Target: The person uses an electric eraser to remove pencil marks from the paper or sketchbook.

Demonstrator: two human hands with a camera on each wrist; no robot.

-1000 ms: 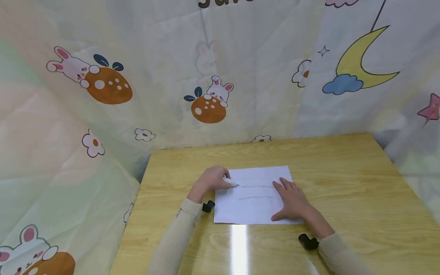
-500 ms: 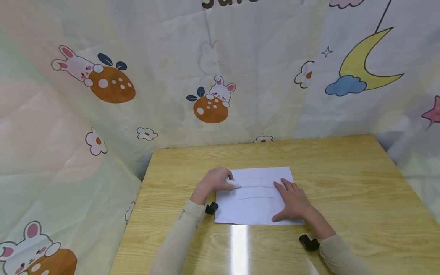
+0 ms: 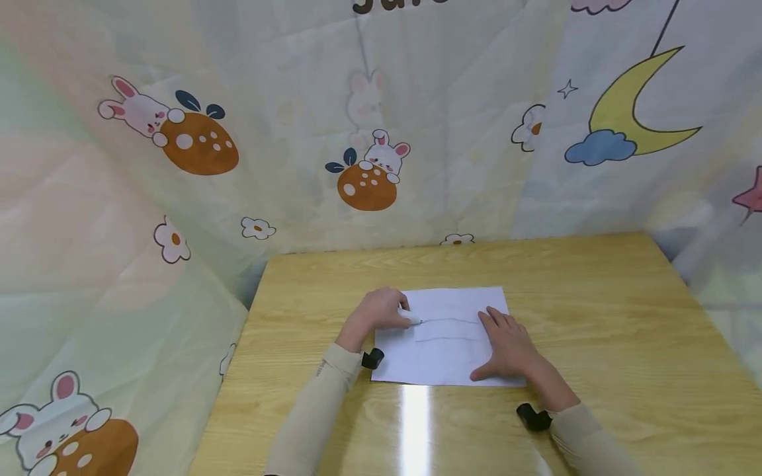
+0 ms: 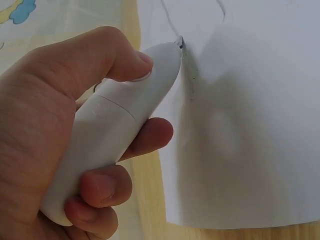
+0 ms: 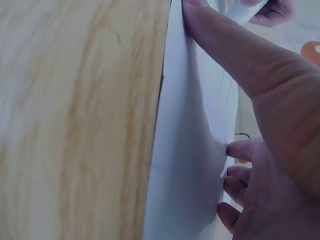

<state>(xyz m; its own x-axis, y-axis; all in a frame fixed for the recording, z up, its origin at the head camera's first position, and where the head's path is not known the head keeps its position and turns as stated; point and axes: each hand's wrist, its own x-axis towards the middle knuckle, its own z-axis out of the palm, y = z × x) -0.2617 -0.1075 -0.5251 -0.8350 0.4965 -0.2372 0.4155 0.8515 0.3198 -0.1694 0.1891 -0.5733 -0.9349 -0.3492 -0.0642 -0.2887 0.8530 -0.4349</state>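
Observation:
In the head view my left hand (image 3: 381, 311) grips a white utility knife (image 3: 411, 317) near the left side of a white sheet of paper (image 3: 440, 367). The left wrist view shows the thumb pressed on top of the smooth knife body (image 4: 107, 117) and the fingers curled underneath. Its small metal tip touches the paper at the end of a thin line. Two roughly parallel lines, which look like slits, run across the sheet. My right hand (image 3: 508, 345) rests spread on the paper's right side, thumb near the front edge; the right wrist view shows its fingertips on the sheet.
The paper lies on a wooden table (image 3: 595, 317). Black wrist cameras (image 3: 372, 359) sit at both wrists. A patterned cloth (image 3: 452, 132) with rabbits and a moon hangs behind and to the left. A bright reflection falls on the table in front of the sheet.
My left hand and the knife have shifted slightly to the right along the upper line. My right hand stays nearly still on the paper. The head view has tilted a little.

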